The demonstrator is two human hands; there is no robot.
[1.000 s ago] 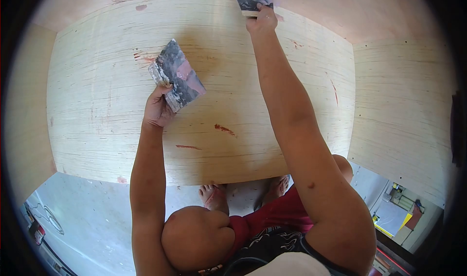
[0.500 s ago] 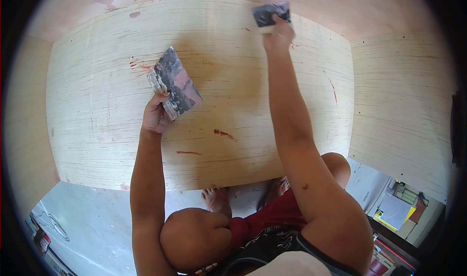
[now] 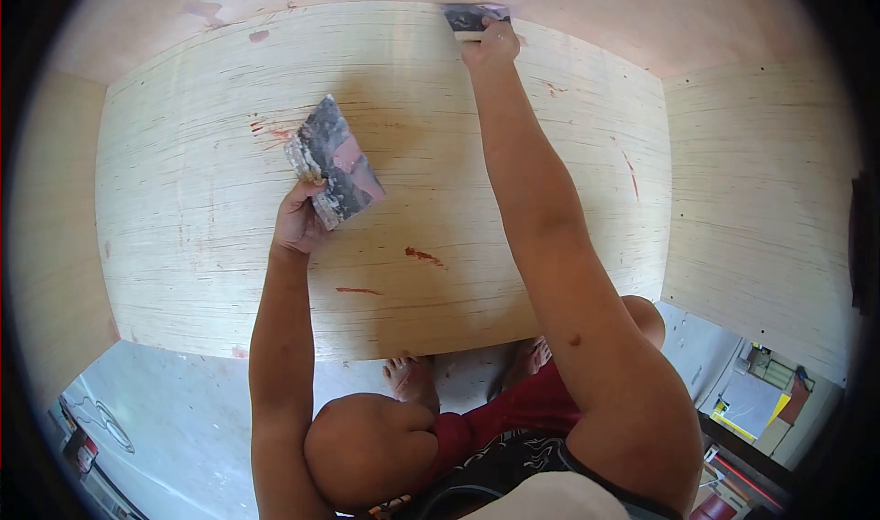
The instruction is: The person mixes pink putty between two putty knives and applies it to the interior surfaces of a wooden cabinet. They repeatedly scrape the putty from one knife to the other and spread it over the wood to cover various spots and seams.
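A pale plywood panel (image 3: 211, 199) with reddish filler marks fills the middle of the head view. My left hand (image 3: 298, 219) grips a wide, filler-caked scraper blade (image 3: 333, 161) and holds it just over the panel's left half. My right hand (image 3: 491, 45) reaches to the panel's far edge and presses a smaller putty knife (image 3: 472, 18) against the wood there. My arms stretch forward over my knees and bare feet (image 3: 408, 373).
More plywood panels stand to the right (image 3: 761, 208), left (image 3: 50, 208) and behind (image 3: 642, 16). Grey concrete floor (image 3: 174, 419) lies below the panel. Some boxes and clutter (image 3: 752, 401) sit at the lower right.
My right hand swept the putty knife right and slightly nearer, then back left to the far edge. The left hand with the scraper barely moved.
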